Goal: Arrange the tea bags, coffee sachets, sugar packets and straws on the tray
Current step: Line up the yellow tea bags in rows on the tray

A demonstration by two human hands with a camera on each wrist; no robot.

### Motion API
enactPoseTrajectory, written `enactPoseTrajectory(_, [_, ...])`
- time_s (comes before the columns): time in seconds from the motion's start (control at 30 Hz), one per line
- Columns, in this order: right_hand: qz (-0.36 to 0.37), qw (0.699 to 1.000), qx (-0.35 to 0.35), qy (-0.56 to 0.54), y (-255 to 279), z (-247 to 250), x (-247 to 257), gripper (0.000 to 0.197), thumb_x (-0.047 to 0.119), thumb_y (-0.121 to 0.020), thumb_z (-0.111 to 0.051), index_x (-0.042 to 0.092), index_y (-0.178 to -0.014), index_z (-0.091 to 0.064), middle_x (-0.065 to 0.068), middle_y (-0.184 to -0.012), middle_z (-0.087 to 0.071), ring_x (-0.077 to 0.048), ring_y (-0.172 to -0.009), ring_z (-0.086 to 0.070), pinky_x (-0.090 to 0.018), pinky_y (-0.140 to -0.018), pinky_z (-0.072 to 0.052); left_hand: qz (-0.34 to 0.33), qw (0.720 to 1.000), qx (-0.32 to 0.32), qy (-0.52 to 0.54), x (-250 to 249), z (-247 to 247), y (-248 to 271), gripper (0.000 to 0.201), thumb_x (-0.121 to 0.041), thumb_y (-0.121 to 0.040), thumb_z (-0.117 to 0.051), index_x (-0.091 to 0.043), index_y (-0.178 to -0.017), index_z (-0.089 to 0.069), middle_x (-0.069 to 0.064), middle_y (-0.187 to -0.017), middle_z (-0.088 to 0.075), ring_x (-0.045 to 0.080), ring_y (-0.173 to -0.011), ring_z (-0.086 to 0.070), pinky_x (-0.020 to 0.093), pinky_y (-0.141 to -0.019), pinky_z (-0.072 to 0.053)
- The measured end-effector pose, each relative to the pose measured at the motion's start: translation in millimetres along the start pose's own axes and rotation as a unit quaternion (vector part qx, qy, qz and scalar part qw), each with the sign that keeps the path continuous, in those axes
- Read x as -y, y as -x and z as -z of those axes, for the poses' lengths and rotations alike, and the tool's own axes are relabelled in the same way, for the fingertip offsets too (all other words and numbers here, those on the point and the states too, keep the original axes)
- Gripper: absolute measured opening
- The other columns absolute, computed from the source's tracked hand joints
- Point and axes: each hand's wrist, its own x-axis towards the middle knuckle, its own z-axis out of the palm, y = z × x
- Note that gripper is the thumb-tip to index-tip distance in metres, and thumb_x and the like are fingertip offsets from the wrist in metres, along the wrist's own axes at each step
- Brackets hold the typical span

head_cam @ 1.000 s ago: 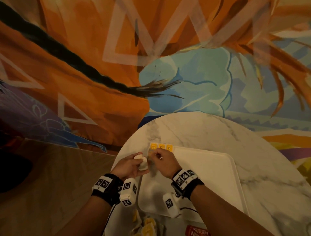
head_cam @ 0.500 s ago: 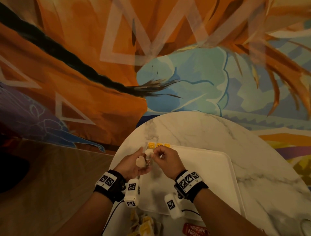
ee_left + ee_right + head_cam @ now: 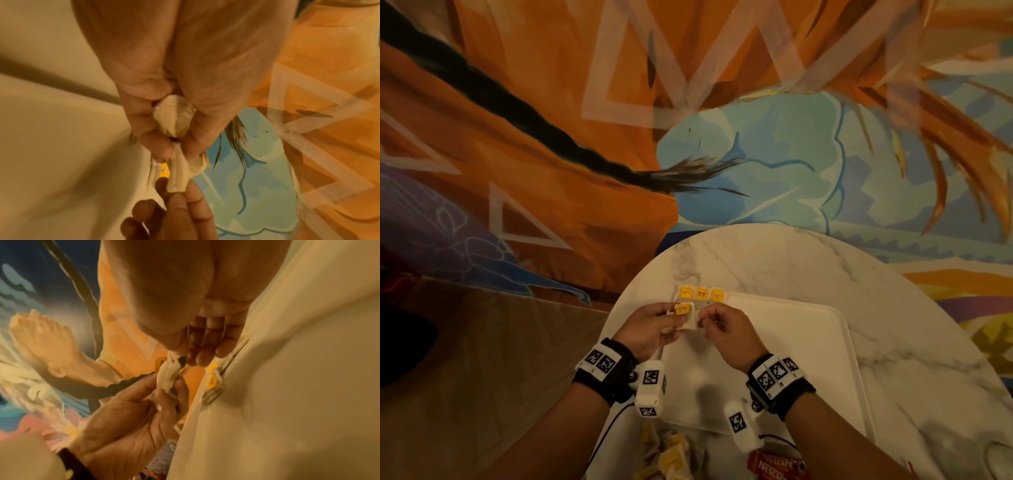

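Over the far left corner of the white tray (image 3: 791, 342), my left hand (image 3: 671, 317) pinches a pale tea bag (image 3: 689, 323) whose yellow tag (image 3: 682, 309) faces up. My right hand (image 3: 703, 317) pinches the same bag's right edge between thumb and fingers. In the left wrist view my left hand (image 3: 179, 142) squeezes the crumpled tea bag (image 3: 174, 118), and the right hand's fingertips (image 3: 176, 203) hold its far end. The right wrist view shows my right hand (image 3: 185, 361) nipping the tea bag (image 3: 168, 376) from above. Three yellow-tagged tea bags (image 3: 701, 293) lie in a row on the tray's far corner.
A heap of yellow-tagged tea bags (image 3: 671, 455) and red Nescafe sachets (image 3: 777, 466) lie on the round marble table (image 3: 825, 267) near its front edge. The table's left edge runs just left of my hands. A painted wall stands behind the table.
Both hands have moved slightly away from me toward the row of tea bags. The held tea bag has turned, and its yellow tag now faces up.
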Motion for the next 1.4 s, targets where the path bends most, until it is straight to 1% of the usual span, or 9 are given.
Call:
enactPoseTrajectory(0.17, [-0.035, 0.997, 0.008, -0.075, -0.4, -1.9, 12.2, 0.016, 0.026, -0.101, -0.059, 0.018, -0.111, -0.07, -0.005, -0.088, -0.072, -0.009, -0.067, -0.066, -0.019, -0.063, -0.049, 0.0, 0.999, 0.016, -0.046, 1.5, -5.2, 3.9, 0.019, -0.003, -0.091, -0.068, -0.01, -0.108, -0.072, 0.011, -0.097, -0.07, 0.023, -0.087, -0.065, 0.025, -0.067, -0.056])
enactPoseTrajectory(0.5, [-0.07, 0.995, 0.033, -0.069, -1.1, -1.1, 2.1, 0.008, 0.014, -0.095, -0.068, 0.013, -0.088, -0.068, -0.003, -0.074, -0.068, -0.007, -0.059, -0.064, -0.019, -0.059, -0.05, 0.019, 0.998, 0.021, -0.058, 8.0, 1.6, 4.5, 0.034, 0.006, -0.091, -0.062, -0.003, -0.124, -0.061, 0.015, -0.106, -0.066, 0.028, -0.096, -0.066, 0.032, -0.079, -0.059])
enactPoseTrajectory(0.7, [-0.086, 0.995, -0.019, 0.041, -26.5, 3.9, -14.2, 0.01, 0.024, -0.092, -0.071, 0.018, -0.083, -0.068, -0.005, -0.072, -0.071, -0.018, -0.067, -0.069, -0.036, -0.07, -0.058, 0.044, 0.999, 0.01, 0.015, 8.5, 14.7, 3.4, 0.041, 0.013, -0.093, -0.044, -0.004, -0.129, -0.056, 0.023, -0.118, -0.071, 0.037, -0.101, -0.07, 0.043, -0.082, -0.057])
enactPoseTrajectory(0.77, [-0.074, 0.991, -0.026, 0.112, -36.4, 1.7, -16.3, 0.016, 0.03, -0.09, -0.072, 0.02, -0.079, -0.067, 0.0, -0.068, -0.068, -0.02, -0.07, -0.068, -0.033, -0.069, -0.054, 0.042, 0.999, 0.011, 0.033, 8.4, 15.8, 3.6, 0.04, 0.014, -0.095, -0.042, -0.003, -0.129, -0.056, 0.024, -0.118, -0.07, 0.038, -0.102, -0.07, 0.045, -0.081, -0.058])
enactPoseTrajectory(0.9, [-0.063, 0.978, -0.038, 0.194, -48.8, -2.4, -13.5, 0.011, 0.03, -0.091, -0.071, 0.02, -0.089, -0.07, 0.005, -0.076, -0.066, -0.015, -0.073, -0.06, -0.024, -0.069, -0.042, 0.038, 0.999, 0.003, 0.021, 7.2, 12.9, 6.2, 0.037, 0.013, -0.095, -0.048, -0.004, -0.126, -0.058, 0.018, -0.113, -0.074, 0.033, -0.098, -0.073, 0.039, -0.078, -0.059])
enactPoseTrajectory(1.03, [-0.089, 0.964, -0.037, 0.246, -53.1, -5.2, -9.0, 0.013, 0.04, -0.09, -0.067, 0.027, -0.094, -0.065, 0.002, -0.092, -0.074, -0.022, -0.087, -0.068, -0.033, -0.076, -0.054, 0.024, 0.999, -0.011, -0.026, 6.4, 8.8, 12.2, 0.031, 0.005, -0.096, -0.054, -0.005, -0.124, -0.062, 0.014, -0.111, -0.075, 0.026, -0.094, -0.07, 0.029, -0.073, -0.053])
enactPoseTrajectory(1.13, [-0.093, 0.953, -0.035, 0.286, -49.3, -2.7, -1.2, 0.021, 0.043, -0.092, -0.063, 0.026, -0.103, -0.06, 0.001, -0.096, -0.072, -0.025, -0.089, -0.066, -0.032, -0.072, -0.05, 0.009, 0.997, -0.016, -0.069, 7.7, 6.7, 17.7, 0.022, -0.004, -0.098, -0.057, -0.007, -0.118, -0.067, 0.007, -0.103, -0.077, 0.019, -0.089, -0.065, 0.025, -0.071, -0.046])
enactPoseTrajectory(1.23, [-0.063, 0.962, -0.038, 0.264, -41.4, -0.2, 5.6, 0.029, 0.046, -0.092, -0.063, 0.025, -0.111, -0.057, 0.003, -0.088, -0.069, -0.02, -0.08, -0.064, -0.029, -0.067, -0.042, 0.008, 0.997, -0.022, -0.07, 10.5, 6.4, 15.4, 0.016, -0.006, -0.098, -0.058, -0.003, -0.112, -0.066, 0.009, -0.098, -0.077, 0.017, -0.084, -0.065, 0.025, -0.069, -0.046])
enactPoseTrajectory(1.4, [0.003, 0.995, 0.063, 0.075, -20.5, -4.4, 9.9, 0.016, 0.035, -0.095, -0.066, 0.022, -0.096, -0.076, 0.012, -0.081, -0.069, 0.0, -0.074, -0.061, -0.024, -0.074, -0.048, 0.003, 0.999, -0.008, -0.046, 15.3, 5.2, 8.8, 0.008, -0.002, -0.095, -0.062, -0.003, -0.097, -0.069, 0.013, -0.092, -0.068, 0.017, -0.077, -0.06, 0.024, -0.066, -0.046])
